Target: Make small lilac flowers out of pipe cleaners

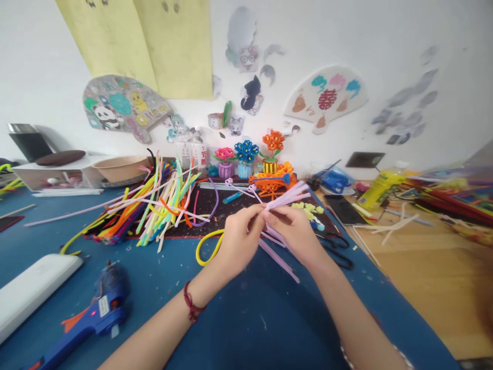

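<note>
Both my hands meet over the blue mat point(239, 313), pinching a bundle of lilac pipe cleaners point(287, 198). My left hand point(239, 239), with a red cord on its wrist, is closed on the bundle from the left. My right hand point(295, 231) grips it from the right, fingertips touching the left hand's. The lilac stems fan out up-right past my fingers and trail down-right below my palm. A yellow pipe cleaner loop point(206, 249) lies just left of my left hand.
A heap of coloured pipe cleaners point(154, 208) lies at the left-centre. A blue glue gun point(98, 311) and a white case point(33, 290) sit at the front left. Pipe-cleaner flower pots point(246, 156) stand by the wall. Black scissors point(339, 249), a phone point(342, 208), a yellow bottle point(379, 187) lie right.
</note>
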The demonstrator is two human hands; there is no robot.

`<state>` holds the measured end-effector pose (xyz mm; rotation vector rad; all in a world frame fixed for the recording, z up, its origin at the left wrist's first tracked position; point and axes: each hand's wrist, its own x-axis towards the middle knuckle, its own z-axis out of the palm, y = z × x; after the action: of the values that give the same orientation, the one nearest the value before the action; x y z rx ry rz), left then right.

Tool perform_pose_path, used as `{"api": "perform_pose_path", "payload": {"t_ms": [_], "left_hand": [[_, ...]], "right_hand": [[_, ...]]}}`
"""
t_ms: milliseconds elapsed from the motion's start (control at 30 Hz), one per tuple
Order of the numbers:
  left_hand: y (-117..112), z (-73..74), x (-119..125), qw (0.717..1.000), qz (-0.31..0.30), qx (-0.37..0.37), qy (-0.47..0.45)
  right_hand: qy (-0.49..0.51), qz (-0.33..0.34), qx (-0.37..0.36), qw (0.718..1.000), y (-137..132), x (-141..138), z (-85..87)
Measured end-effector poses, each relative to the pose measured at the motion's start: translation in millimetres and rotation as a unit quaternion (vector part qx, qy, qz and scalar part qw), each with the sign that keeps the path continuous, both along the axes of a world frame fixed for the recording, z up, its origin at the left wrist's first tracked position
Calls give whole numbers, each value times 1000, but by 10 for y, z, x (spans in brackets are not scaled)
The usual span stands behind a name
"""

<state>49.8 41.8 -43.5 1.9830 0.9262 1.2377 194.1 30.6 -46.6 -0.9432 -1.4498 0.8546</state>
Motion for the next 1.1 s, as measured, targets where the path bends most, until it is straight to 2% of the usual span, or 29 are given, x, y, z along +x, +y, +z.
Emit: {"api": "perform_pose_path", "payload": {"t_ms": [133,233,300,433,600,733,933,1100], "left_hand": [[18,29,-23,991,0,39,126],[53,70,-66,979,59,66,186],[77,94,-91,988,76,44,131],[99,137,-121,999,40,1,-12],[92,147,-113,999,35,1,-31],[93,116,-104,998,30,1,-50],[39,157,-149,991,11,132,-25],[8,158,-160,962,22,268,53]], "right_hand": [[-98,-101,55,989,19,45,-3],[-136,-125,84,979,42,76,-17],[-155,-111,96,977,50,74,-27],[-174,-59,85,979,65,40,-69],[-128,-72,55,988,73,28,-116],[-92,-62,37,993,45,28,-78],[75,-21,-27,997,26,25,-32],[145,-1,-62,988,47,64,-67]]}}
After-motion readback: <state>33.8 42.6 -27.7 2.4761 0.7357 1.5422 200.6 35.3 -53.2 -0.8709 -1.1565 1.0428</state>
